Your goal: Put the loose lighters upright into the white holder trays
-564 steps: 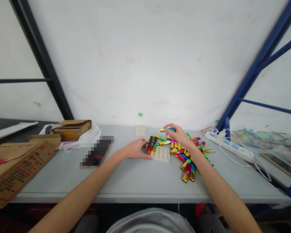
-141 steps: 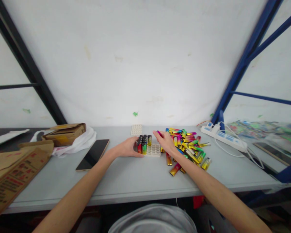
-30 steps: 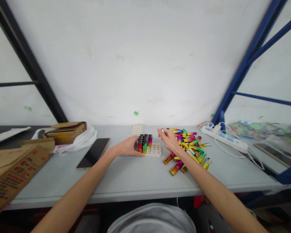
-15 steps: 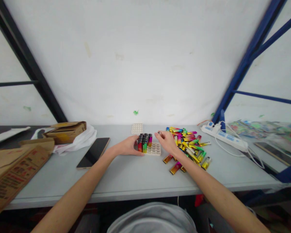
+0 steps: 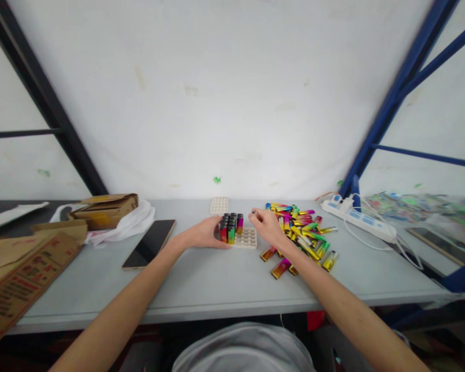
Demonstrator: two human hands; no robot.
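Several shiny, colourful lighters with black tops (image 5: pixel 231 235) stand upright in the left part of a cream tray (image 5: pixel 247 238) with round holes; its right part shows bare holes. My left hand (image 5: pixel 206 233) is curled round the tray's left end, its thumb along the front edge and its other fingertips hidden behind the lighters. Just right of the tray and above the table, my right hand (image 5: pixel 269 226) pinches a lighter (image 5: pixel 256 213), of which only a small dark end shows. Beside that hand lies a loose heap of metallic multicoloured lighters (image 5: pixel 313 243).
A second holed tray (image 5: pixel 219 204) lies near the wall. Left on the grey table (image 5: pixel 201 289) are a dark phone (image 5: pixel 150 244), a white plastic bag (image 5: pixel 141 217) and cardboard boxes (image 5: pixel 104 213). A white power strip (image 5: pixel 358 219) with cables lies at the right by a blue frame.
My right hand has shifted very slightly with the lighter still pinched in it. The left hand and the tray look the same.
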